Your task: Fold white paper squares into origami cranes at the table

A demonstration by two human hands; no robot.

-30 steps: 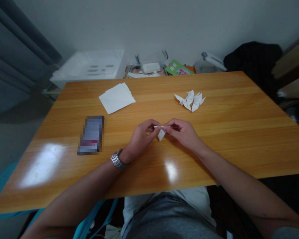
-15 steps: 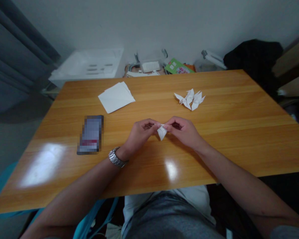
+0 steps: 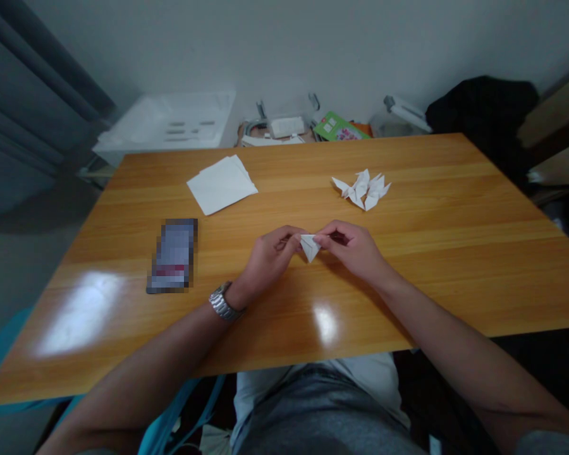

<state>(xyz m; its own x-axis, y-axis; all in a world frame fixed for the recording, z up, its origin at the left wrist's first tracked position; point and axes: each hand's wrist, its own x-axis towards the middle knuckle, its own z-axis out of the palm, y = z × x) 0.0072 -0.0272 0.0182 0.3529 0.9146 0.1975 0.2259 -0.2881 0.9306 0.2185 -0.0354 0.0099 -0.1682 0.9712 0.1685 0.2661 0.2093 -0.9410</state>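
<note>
A small piece of folded white paper (image 3: 310, 248) is pinched between my two hands above the wooden table (image 3: 436, 253). Its flat edge is at the top and one point hangs downward. My left hand (image 3: 274, 254) grips its left corner between thumb and fingers; a metal watch is on that wrist. On the other side, my right hand (image 3: 349, 249) pinches the right corner. Beyond my right hand lie several folded white paper figures (image 3: 364, 189) in a cluster. The fingertips behind the paper are partly hidden.
A stack of white paper sheets (image 3: 222, 185) lies at the back left of the table. Left of my hands is a phone (image 3: 174, 253) with a blurred screen. Behind the table stand a white tub (image 3: 171, 126) and a green booklet (image 3: 336, 126).
My hands have shifted slightly to the right and drawn a little apart at the thumbs. More of the folded paper's top edge shows, and its lower point sits higher.
</note>
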